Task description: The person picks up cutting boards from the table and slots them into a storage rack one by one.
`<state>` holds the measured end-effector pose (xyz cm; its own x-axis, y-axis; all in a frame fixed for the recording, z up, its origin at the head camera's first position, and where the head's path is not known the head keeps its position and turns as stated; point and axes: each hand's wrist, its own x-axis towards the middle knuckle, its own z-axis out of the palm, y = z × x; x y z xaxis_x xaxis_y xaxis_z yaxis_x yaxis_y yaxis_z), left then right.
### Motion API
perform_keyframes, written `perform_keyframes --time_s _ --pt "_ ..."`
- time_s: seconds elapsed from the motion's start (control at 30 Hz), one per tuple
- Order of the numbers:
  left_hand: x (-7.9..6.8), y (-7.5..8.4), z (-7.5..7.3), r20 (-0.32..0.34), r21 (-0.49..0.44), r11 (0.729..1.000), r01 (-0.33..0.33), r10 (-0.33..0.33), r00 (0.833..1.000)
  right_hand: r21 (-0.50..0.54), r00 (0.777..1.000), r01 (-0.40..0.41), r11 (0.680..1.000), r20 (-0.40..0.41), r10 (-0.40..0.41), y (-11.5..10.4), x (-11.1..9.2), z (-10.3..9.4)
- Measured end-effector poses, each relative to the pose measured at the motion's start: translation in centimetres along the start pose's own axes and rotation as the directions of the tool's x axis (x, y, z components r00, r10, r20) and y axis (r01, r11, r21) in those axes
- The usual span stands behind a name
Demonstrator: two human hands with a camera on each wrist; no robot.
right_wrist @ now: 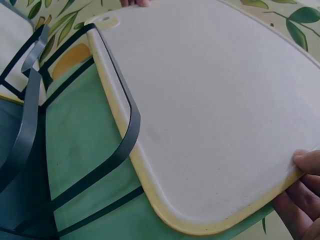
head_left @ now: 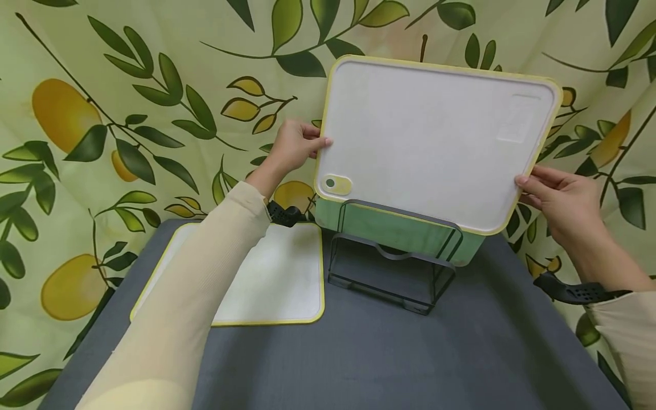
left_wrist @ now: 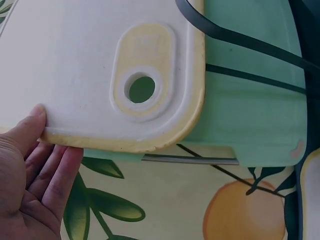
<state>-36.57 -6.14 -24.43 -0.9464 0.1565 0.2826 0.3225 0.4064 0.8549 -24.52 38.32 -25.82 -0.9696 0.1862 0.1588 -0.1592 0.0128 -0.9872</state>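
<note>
Both hands hold a white cutting board [head_left: 430,136] with a yellow rim and a round hole in one corner. My left hand [head_left: 299,143] pinches its left edge, thumb on the white face [left_wrist: 80,65]. At the lower right edge, my right hand [head_left: 566,199] grips it, thumb in front and fingers behind. The board's lower edge sits behind the top bar of a dark wire rack [head_left: 392,296], tilted with its right side lower. Behind it, a green board [head_left: 389,225] stands in the rack, its upper part hidden by the white one.
A second white board [head_left: 277,279] with a yellow rim lies flat on the grey table [head_left: 359,364], left of the rack and partly under the left forearm. A leaf-and-fruit patterned curtain [head_left: 154,114] hangs behind the table.
</note>
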Motion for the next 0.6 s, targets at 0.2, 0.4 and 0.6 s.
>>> perform_keyframes --time_s 0.2,0.4,0.6 --pt "-0.4 -0.4 0.0 -0.003 0.005 0.999 0.037 -0.037 0.999 -0.006 1.0 0.004 1.0 -0.008 -0.004 0.4 -0.1 0.5" --pt "-0.6 -0.9 0.2 -0.003 0.021 0.998 0.066 -0.066 0.998 -0.032 0.999 -0.02 0.999 -0.035 0.019 0.9 -0.3 0.6" --pt "-0.7 -1.2 0.5 0.005 0.019 0.997 0.068 -0.068 0.998 -0.036 0.997 -0.058 0.998 -0.057 0.056 1.4 -0.6 0.6"
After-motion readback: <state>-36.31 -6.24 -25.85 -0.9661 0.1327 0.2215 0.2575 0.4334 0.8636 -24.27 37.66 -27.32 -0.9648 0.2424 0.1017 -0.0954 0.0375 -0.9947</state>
